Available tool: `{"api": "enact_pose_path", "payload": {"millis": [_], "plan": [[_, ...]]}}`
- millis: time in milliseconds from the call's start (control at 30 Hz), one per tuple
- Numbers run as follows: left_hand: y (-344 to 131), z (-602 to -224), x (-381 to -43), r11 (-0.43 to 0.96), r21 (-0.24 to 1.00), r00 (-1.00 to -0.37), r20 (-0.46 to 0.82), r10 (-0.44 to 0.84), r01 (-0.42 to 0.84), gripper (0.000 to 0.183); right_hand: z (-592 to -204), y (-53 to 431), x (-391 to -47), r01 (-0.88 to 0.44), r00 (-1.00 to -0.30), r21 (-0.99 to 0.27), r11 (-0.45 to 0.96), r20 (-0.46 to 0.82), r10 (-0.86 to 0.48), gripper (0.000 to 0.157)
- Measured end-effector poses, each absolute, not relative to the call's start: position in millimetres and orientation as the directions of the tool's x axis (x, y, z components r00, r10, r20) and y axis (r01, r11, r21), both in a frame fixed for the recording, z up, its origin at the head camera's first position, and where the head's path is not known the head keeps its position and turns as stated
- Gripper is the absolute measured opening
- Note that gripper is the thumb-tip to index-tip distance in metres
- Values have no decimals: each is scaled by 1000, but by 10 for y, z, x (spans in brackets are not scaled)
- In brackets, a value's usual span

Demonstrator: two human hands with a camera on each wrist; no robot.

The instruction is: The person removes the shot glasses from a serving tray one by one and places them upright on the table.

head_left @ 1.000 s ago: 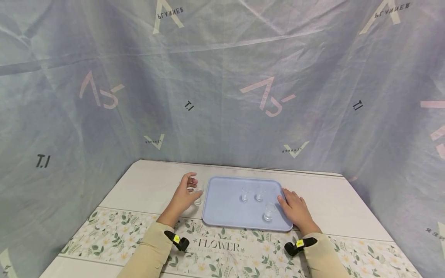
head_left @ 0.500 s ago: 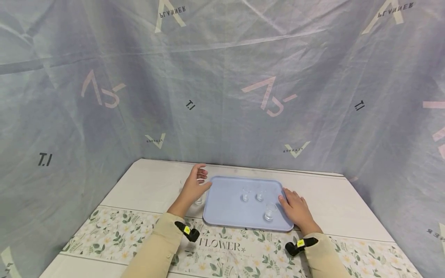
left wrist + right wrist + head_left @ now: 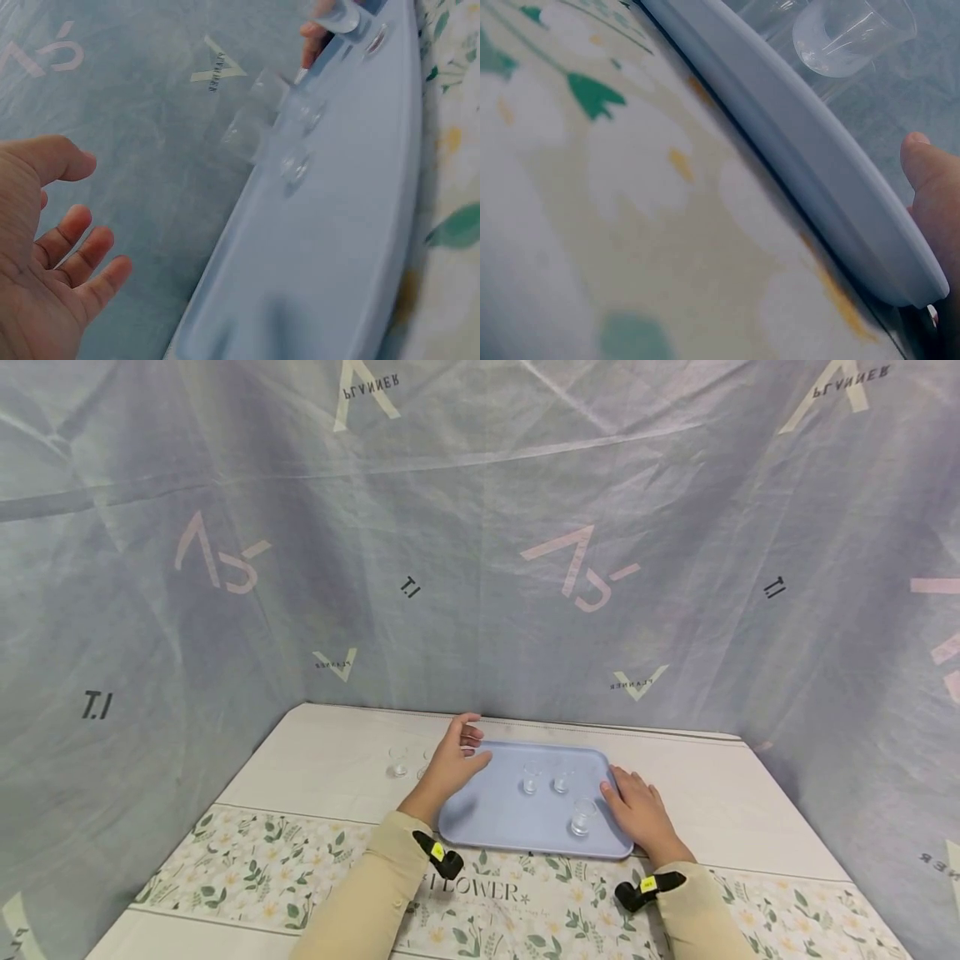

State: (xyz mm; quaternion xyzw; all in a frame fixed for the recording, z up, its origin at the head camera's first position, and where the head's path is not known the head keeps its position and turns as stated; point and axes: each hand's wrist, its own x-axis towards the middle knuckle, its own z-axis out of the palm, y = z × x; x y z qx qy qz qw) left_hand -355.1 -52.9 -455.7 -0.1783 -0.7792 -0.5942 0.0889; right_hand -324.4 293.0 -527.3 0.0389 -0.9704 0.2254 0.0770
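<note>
My left hand (image 3: 450, 764) hovers above the left edge of a light blue tray (image 3: 510, 827), fingers loosely bent. Nothing lies between its thumb and fingers in the left wrist view. My right hand (image 3: 641, 814) rests at the tray's right edge, thumb over the rim, other fingers outside. Three small clear shot glasses stand upright on the tray: a back-left one (image 3: 531, 781), a back-right one (image 3: 561, 782) and a front one (image 3: 581, 818) closest to my right hand. Left of the tray stands another clear glass (image 3: 397, 767); beside it a further glass (image 3: 423, 768) is mostly hidden by my left hand.
The white table (image 3: 315, 768) carries a floral band (image 3: 510, 927) with the word FLOWER along its front. Grey-blue printed cloth (image 3: 480, 568) hangs behind the table and at both sides.
My left hand has moved right, from beside a glass left of the tray to above the tray's left edge, leaving that glass on the table. My right hand and the tray stay put.
</note>
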Motion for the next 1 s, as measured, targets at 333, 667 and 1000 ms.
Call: {"api": "enact_pose_path", "payload": {"millis": [333, 667, 1000], "plan": [[-287, -4660, -3529, 212, 907, -924, 323, 204, 364, 61, -5254, 2924, -3237, -106, -986, -438, 893, 166, -35, 73], [-127, -4732, -3513, 189, 920, -926, 299, 231, 344, 61, -5241, 2915, -3230, -102, -987, -442, 891, 159, -34, 72], [29, -4849, -3535, 172, 931, -931, 279, 234, 322, 60, -5249, 2916, -3229, -94, -989, -446, 890, 148, -31, 75]]}}
